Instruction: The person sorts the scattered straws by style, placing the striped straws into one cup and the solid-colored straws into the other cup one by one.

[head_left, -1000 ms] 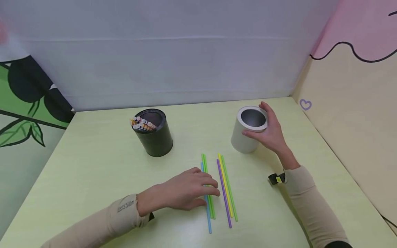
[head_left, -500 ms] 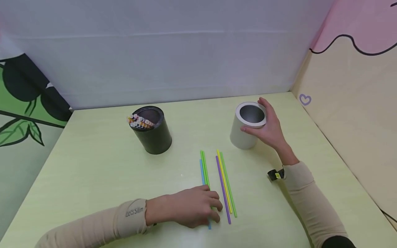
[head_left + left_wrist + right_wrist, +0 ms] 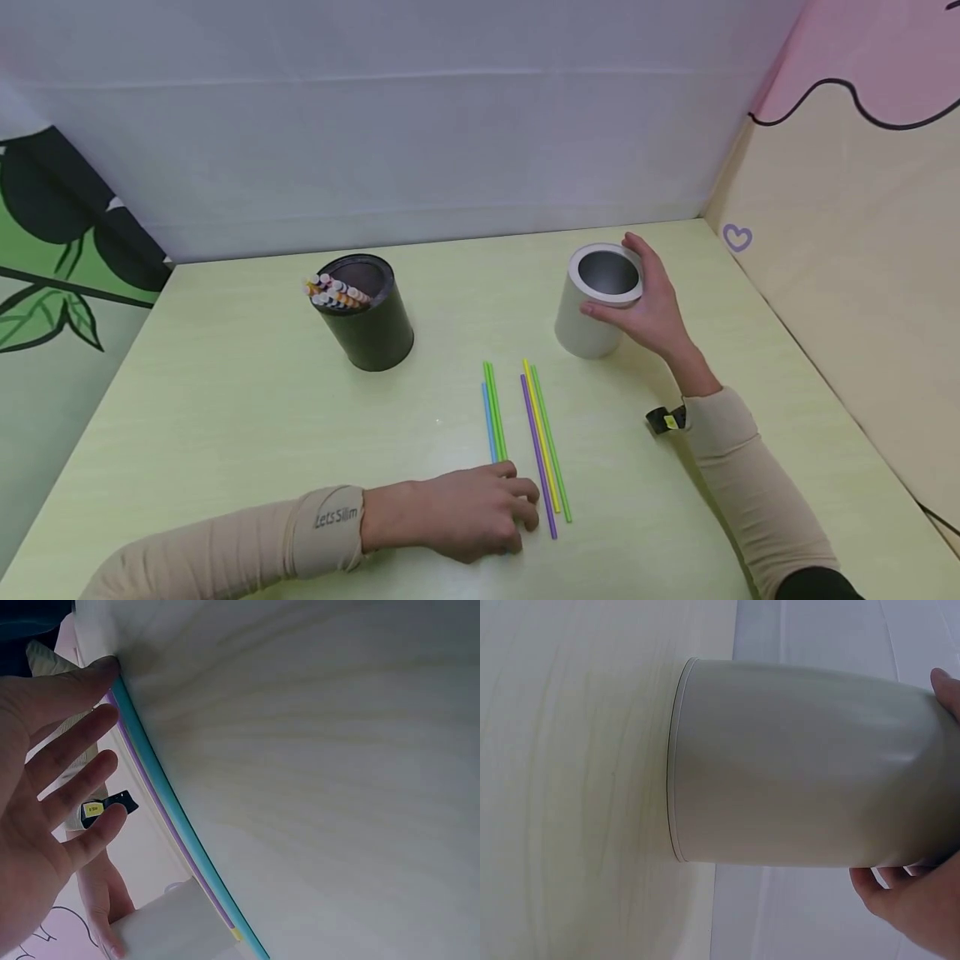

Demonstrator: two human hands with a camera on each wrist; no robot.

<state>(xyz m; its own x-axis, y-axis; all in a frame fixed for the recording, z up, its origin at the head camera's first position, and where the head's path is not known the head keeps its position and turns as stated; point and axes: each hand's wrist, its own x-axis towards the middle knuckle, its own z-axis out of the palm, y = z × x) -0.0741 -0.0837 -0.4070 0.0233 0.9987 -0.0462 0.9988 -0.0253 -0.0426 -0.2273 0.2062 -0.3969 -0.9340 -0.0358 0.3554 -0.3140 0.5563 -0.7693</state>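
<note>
My left hand (image 3: pixel 480 510) lies low over the near ends of a blue straw (image 3: pixel 488 421) and two green straws (image 3: pixel 497 417), hiding those ends. In the left wrist view its thumb tip is at the end of the blue straw (image 3: pixel 163 787), with the other fingers spread and slightly bent. Just right of it lie a purple straw (image 3: pixel 538 458), a yellow straw (image 3: pixel 541 433) and another green straw (image 3: pixel 552 450), nearly parallel. My right hand (image 3: pixel 652 312) grips the upper part of an upright white cup (image 3: pixel 585 329), its thumb in front and fingers behind.
A black cup (image 3: pixel 378 337) stands at the back left, with several patterned paper straws (image 3: pixel 337 293) leaning at its rim. Behind the pale table (image 3: pixel 247 375) rises a white-grey wall (image 3: pixel 420 158); a decorated side wall (image 3: pixel 855 275) borders the right.
My left hand has moved toward me along the blue and green straws, from their middle to their near ends. My right hand keeps its grip on the white cup.
</note>
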